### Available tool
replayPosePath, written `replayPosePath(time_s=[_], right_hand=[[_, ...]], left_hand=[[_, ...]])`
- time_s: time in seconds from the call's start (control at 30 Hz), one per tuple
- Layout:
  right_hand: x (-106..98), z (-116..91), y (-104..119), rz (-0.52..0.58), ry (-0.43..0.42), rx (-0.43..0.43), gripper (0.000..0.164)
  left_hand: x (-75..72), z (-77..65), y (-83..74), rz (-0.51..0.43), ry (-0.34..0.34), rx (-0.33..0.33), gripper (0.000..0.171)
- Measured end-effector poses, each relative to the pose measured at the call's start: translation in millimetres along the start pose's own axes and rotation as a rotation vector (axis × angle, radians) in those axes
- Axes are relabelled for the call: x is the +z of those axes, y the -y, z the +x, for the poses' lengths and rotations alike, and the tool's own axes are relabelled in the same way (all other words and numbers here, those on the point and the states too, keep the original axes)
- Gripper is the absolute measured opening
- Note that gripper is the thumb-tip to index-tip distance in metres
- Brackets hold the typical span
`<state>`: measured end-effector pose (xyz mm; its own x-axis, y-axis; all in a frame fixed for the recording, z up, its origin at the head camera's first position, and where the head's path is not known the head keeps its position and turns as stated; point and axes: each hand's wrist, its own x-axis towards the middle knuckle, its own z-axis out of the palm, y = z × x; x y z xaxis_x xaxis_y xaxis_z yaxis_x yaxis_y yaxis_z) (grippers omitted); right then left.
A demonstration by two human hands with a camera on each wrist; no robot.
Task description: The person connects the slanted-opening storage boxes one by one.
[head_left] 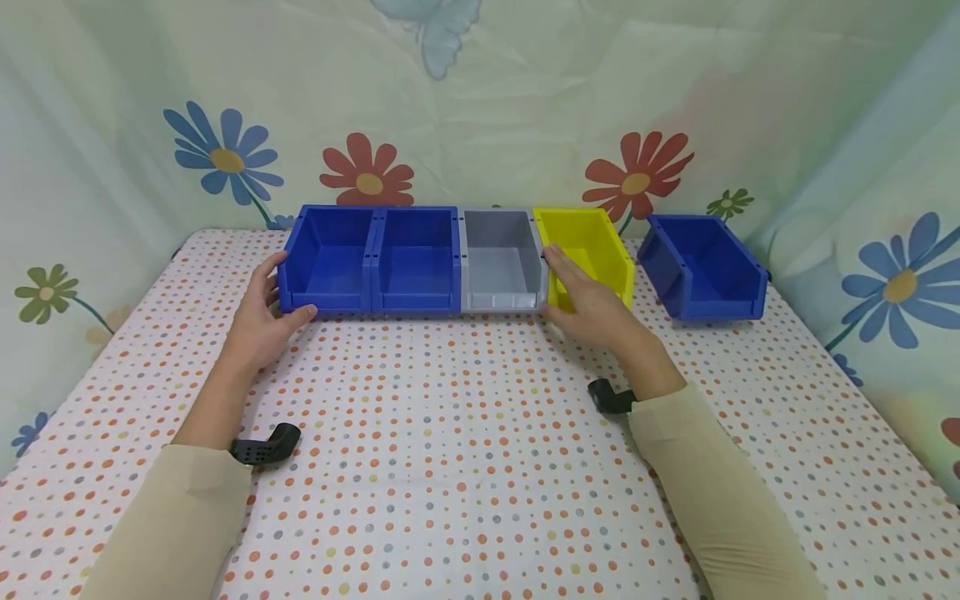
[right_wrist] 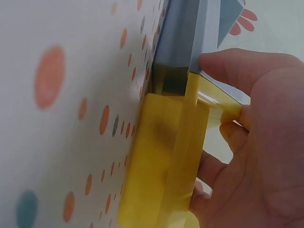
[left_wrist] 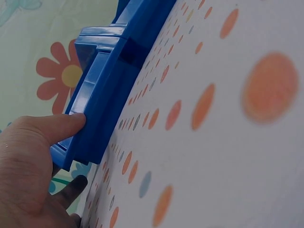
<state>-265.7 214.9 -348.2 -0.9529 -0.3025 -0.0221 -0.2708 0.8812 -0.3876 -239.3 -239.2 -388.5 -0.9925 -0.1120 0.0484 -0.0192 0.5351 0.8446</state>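
Four open-front plastic storage bins stand side by side in a row: a leftmost blue bin (head_left: 330, 258), a second blue bin (head_left: 417, 262), a grey bin (head_left: 501, 271) and a yellow bin (head_left: 581, 242). My left hand (head_left: 258, 325) grips the leftmost bin's front left corner, thumb on the front lip and fingers along the outer side. In the left wrist view that thumb (left_wrist: 66, 126) presses the blue lip. My right hand (head_left: 592, 312) holds the grey and yellow bins where their walls meet. Its thumb (right_wrist: 232, 66) touches the grey corner in the right wrist view; the other fingers reach over the yellow bin.
Apart from the row, at the right, stands another blue bin (head_left: 705, 271), with a gap beside the yellow one. A dotted cloth (head_left: 420, 467) covers the table. Behind the bins hangs a flowered curtain (head_left: 495, 108). Black wrist-camera mounts (head_left: 270, 446) are on both wrists.
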Motion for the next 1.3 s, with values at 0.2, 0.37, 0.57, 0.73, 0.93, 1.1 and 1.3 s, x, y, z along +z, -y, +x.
replayPosePath(time_s=[0.2, 0.37, 0.57, 0.73, 0.93, 1.1, 1.3], right_hand=[[1.2, 1.1, -1.9, 0.023, -0.037, -0.029, 0.085], [2.8, 1.1, -1.4, 0.057, -0.065, -0.046, 0.079], [3.6, -0.9, -1.0, 0.102, -0.113, -0.038, 0.072], [0.0, -1.8, 0.1, 0.104, -0.144, -0.029, 0.070], [-3.4, -0.8, -0.1, 0.068, -0.212, -0.075, 0.067], [-4.5, -1.2, 1.0, 0.042, -0.240, -0.088, 0.066], [-7.7, -3.1, 1.2, 0.022, -0.291, -0.069, 0.065]], left_hand=[[-1.6, -1.1, 1.5, -0.023, 0.004, 0.011, 0.090], [-1.3, -2.8, 3.1, -0.022, 0.005, 0.013, 0.090], [-0.1, -1.0, 1.8, -0.009, 0.005, 0.020, 0.090], [0.0, 0.1, -1.3, -0.005, 0.010, 0.012, 0.090], [1.1, 0.1, -2.0, -0.018, 0.017, 0.029, 0.090], [0.5, -0.7, -0.1, -0.020, 0.011, 0.029, 0.090], [-0.7, -1.5, 0.6, -0.021, 0.009, 0.024, 0.090]])
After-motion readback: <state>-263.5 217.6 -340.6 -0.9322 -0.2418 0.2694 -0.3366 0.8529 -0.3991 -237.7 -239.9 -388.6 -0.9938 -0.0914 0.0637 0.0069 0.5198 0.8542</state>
